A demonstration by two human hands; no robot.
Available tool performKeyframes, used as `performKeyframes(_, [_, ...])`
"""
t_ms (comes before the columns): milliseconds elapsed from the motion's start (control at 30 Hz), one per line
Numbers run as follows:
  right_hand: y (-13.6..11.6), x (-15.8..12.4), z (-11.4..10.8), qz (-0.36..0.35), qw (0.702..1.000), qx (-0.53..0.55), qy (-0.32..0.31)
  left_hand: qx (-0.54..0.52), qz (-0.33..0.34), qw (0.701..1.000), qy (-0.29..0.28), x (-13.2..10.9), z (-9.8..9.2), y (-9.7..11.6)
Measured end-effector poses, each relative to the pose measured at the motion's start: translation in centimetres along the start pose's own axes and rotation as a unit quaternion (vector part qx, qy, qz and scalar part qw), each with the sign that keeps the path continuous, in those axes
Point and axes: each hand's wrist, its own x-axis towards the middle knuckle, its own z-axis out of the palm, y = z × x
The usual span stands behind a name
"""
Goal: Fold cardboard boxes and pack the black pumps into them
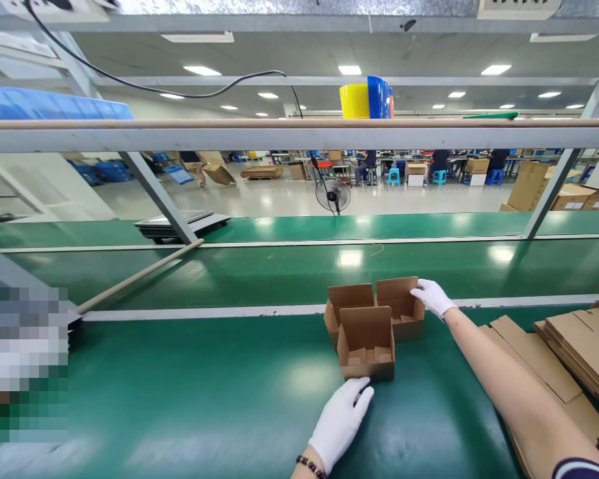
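Three small open cardboard boxes stand grouped on the green work surface (204, 386). The front box (367, 369) faces me with its back panel raised. Behind it on the left is a second box (350, 297), partly hidden by the front one. On the right, my right hand (433, 297), in a white glove, grips the upper right edge of the third box (408, 329). My left hand (340, 419), also gloved, lies just below the front box with thumb and fingers apart. Its fingertips are at that box's lower edge; whether they touch is hard to tell.
Flat cardboard blanks (544, 366) lie at the right, beside a thicker stack (589, 339). A pale rod (140, 276) slants across the left side. Overhead runs a metal rail (299, 138). A fan (333, 196) stands beyond the bench, with people seated farther back.
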Motion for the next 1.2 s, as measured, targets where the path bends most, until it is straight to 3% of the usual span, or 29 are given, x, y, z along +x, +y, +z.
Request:
performKeyframes(167, [-1.2, 1.4, 3.9, 0.006, 0.999, 0.050, 0.011, 0.003, -0.034, 0.998, 0.044, 0.1, -1.9, -2.5])
performKeyframes(300, [-1.5, -1.4, 4.7, 0.008, 0.998, 0.060, 0.034, 0.026, -0.059, 0.996, 0.064, 0.3, -2.7, -3.8])
performKeyframes(433, [0.4, -7.4, 2.8, 0.005, 0.998, -0.023, 0.058, 0.023, -0.019, 1.000, -0.007, 0.5, -1.7, -1.8])
performKeyframes(600, [5.7, -15.8, -2.5, 0.046, 0.964, -0.240, 0.102, -0.019, 0.091, 0.989, -0.117, 1.6, 0.7, 2.1])
performKeyframes(733, [9.2, -21.7, -6.1, 0.101, 0.897, -0.392, 0.176, -0.039, 0.068, 0.994, -0.074, 3.2, 1.0, 2.5])
performKeyframes(867, [11.9, -26.2, -7.5, 0.154, 0.849, -0.472, 0.180, -0.011, 0.027, 0.999, -0.025, 3.7, 0.4, 1.0])
performKeyframes(1033, [15.0, -28.6, -7.8, 0.202, 0.854, -0.458, 0.139, 0.011, -0.003, 1.000, 0.008, 2.5, 0.2, -0.2])
performKeyframes(1200, [15.5, -29.7, -7.0, 0.139, 0.877, -0.426, 0.175, -0.023, -0.009, 1.000, -0.011, 1.0, 0.3, 1.2])
